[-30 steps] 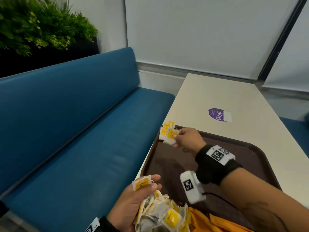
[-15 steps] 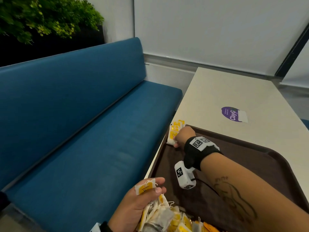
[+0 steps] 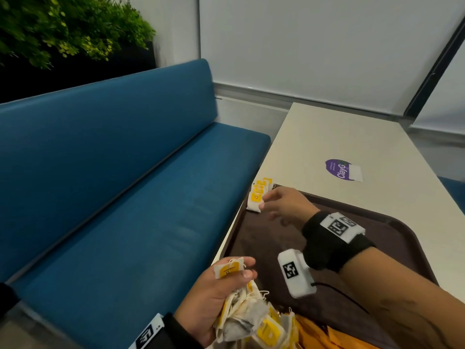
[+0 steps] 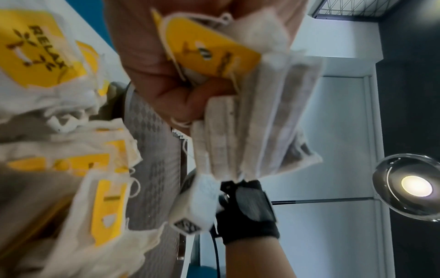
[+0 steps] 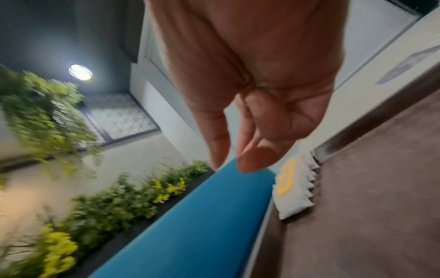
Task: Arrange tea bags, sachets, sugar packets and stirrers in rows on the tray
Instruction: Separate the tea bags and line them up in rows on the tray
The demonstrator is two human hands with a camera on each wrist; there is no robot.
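A long blue bench (image 3: 105, 187) with a padded back is running along the left side of the desk (image 3: 327, 137). Behind the bench, green plants (image 3: 63, 28) with small yellow flowers are growing in a dark planter. A purple round sticker (image 3: 339, 169) with a white label beside it is lying on the pale desk. A white wall (image 3: 302, 46) is standing behind, and a round ceiling lamp (image 5: 80, 72) is shining above.

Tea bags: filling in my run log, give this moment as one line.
left hand: grips tea bag bundle | right hand: empty beside tea bag row | tray: far-left corner started
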